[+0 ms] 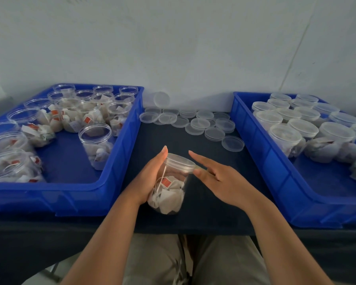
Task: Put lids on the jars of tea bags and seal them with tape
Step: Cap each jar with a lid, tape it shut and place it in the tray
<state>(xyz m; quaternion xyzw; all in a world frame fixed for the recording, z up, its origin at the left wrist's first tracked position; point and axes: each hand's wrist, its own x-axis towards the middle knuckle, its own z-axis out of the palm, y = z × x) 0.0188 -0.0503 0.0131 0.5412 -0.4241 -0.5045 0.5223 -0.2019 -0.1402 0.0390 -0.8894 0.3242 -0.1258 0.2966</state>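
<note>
A clear plastic jar (170, 192) of white tea bags with red tags is tilted over the dark table between two trays. A clear lid (181, 161) sits on its mouth. My left hand (150, 177) holds the jar along its left side, with the fingers reaching up to the lid. My right hand (220, 177) is at the right of the lid, fingers straight, its thumb touching the lid's edge. No tape is in view.
A blue tray (70, 194) on the left holds several open jars of tea bags. A blue tray (275, 161) on the right holds several lidded jars. Several loose clear lids (199, 122) lie at the back of the table (210, 208), against a white wall.
</note>
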